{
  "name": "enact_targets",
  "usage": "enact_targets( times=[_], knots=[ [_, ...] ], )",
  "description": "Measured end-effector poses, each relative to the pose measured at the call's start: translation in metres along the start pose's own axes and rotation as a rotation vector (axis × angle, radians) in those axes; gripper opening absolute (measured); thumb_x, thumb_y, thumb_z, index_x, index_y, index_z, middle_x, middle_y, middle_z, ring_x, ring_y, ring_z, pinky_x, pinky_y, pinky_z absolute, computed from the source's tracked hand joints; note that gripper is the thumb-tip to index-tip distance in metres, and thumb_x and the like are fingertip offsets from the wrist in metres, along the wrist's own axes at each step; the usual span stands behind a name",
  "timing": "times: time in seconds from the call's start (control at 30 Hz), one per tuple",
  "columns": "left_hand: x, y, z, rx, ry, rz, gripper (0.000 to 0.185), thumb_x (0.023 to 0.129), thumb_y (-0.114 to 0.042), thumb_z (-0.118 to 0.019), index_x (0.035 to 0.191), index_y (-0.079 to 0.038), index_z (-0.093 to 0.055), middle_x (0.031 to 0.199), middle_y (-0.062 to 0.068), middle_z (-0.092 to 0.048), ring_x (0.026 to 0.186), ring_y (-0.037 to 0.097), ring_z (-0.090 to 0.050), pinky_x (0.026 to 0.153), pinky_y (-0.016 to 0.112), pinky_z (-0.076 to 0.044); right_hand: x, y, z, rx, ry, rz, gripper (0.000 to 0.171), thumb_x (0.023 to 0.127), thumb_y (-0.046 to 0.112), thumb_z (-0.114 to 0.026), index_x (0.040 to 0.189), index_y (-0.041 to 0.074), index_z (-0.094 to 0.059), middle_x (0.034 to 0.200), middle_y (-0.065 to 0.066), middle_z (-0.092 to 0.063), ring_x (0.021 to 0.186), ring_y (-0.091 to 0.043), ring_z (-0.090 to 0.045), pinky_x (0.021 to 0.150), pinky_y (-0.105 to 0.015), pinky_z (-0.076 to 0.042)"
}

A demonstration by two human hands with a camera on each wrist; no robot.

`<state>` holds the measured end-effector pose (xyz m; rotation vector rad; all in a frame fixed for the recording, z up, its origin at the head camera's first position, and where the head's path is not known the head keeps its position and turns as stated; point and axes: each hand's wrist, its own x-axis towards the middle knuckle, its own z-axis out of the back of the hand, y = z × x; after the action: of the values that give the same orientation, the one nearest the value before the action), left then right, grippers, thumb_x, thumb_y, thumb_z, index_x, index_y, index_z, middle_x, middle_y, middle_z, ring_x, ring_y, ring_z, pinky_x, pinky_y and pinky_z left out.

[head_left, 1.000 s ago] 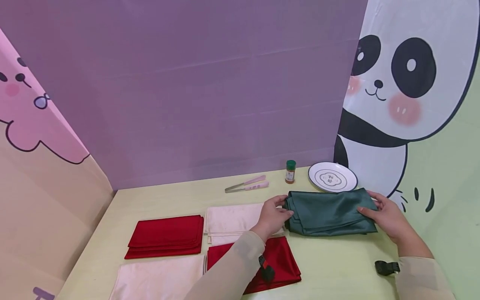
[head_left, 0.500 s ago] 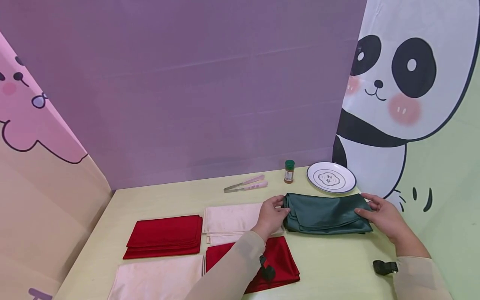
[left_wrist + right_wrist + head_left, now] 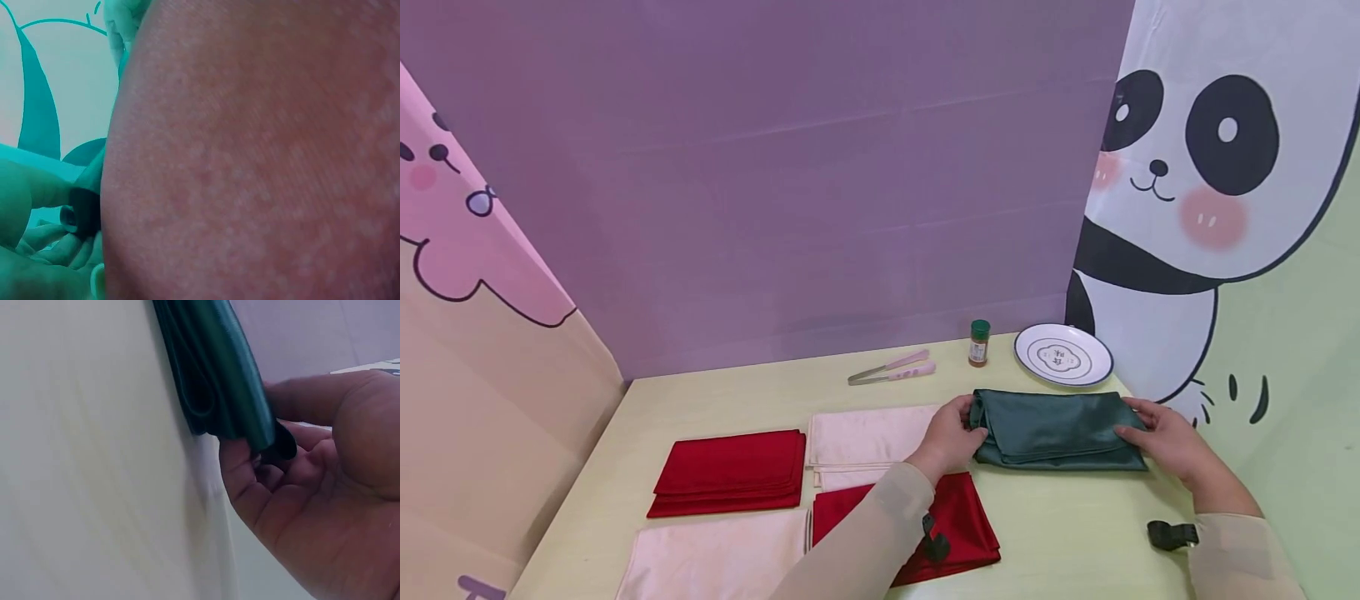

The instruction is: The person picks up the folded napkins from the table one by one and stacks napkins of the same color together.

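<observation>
A folded green cloth (image 3: 1056, 429) lies on the pale yellow table (image 3: 1075, 525) toward its right side, just near of a white plate (image 3: 1063, 355); the left hand (image 3: 951, 433) grips the cloth's left end, thumb over the top edge and fingers curled at the fold; the right hand (image 3: 1168, 437) holds the right end, and the right wrist view shows its fingers (image 3: 250, 481) curled under the stacked layers with the thumb over them; the left wrist view is mostly blocked by a blurred red surface, so it adds little; left of the green cloth lies a folded cream cloth (image 3: 865, 437), partly covered by the left hand and forearm; a folded red cloth (image 3: 730, 471) sits farther left, another red cloth (image 3: 958, 521) lies near of the cream one under the left sleeve, and a second cream cloth (image 3: 715, 554) lies at the near left edge; at the far side rest pink-handled tongs (image 3: 892, 368) and a small green-capped spice jar (image 3: 979, 342) just left of the plate.
</observation>
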<state>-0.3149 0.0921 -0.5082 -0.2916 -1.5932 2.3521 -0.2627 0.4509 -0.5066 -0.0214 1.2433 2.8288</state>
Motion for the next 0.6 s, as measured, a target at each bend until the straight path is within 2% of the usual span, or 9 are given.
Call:
enact_targets(
  times=[0.13,0.4,0.6],
  knots=[
    [-0.0004,-0.0026,-0.0009,0.089,0.008,0.005,0.059,0.098,-0.017,-0.074,0.153,-0.011,-0.052,0.136,0.004,-0.062,0.129,0.019,-0.056,0.110,0.038,-0.048,0.0004,-0.0012,-0.0009,-0.007,0.005,0.017,0.064,0.108,0.016,-0.059,0.154,-0.016,-0.029,0.147,-0.047,-0.038,0.134,-0.061,-0.043,0.104,-0.069,-0.041],
    [-0.0009,-0.0045,-0.0018,0.208,0.031,-0.012,0.063,0.095,-0.016,-0.077,0.153,-0.010,-0.052,0.140,0.003,-0.062,0.130,0.015,-0.056,0.109,0.032,-0.047,-0.0004,-0.0006,-0.0011,-0.054,-0.012,0.044,0.068,0.105,0.014,-0.062,0.156,-0.014,-0.027,0.151,-0.049,-0.027,0.138,-0.068,-0.028,0.107,-0.077,-0.030],
    [-0.0017,-0.0054,-0.0020,0.261,0.020,-0.006,0.066,0.093,-0.018,-0.079,0.153,-0.011,-0.052,0.138,0.004,-0.059,0.126,0.015,-0.055,0.108,0.032,-0.048,-0.0023,0.0004,-0.0014,-0.112,-0.041,0.038,0.066,0.105,0.017,-0.064,0.153,-0.014,-0.033,0.149,-0.048,-0.033,0.131,-0.068,-0.037,0.102,-0.076,-0.036]
  ],
)
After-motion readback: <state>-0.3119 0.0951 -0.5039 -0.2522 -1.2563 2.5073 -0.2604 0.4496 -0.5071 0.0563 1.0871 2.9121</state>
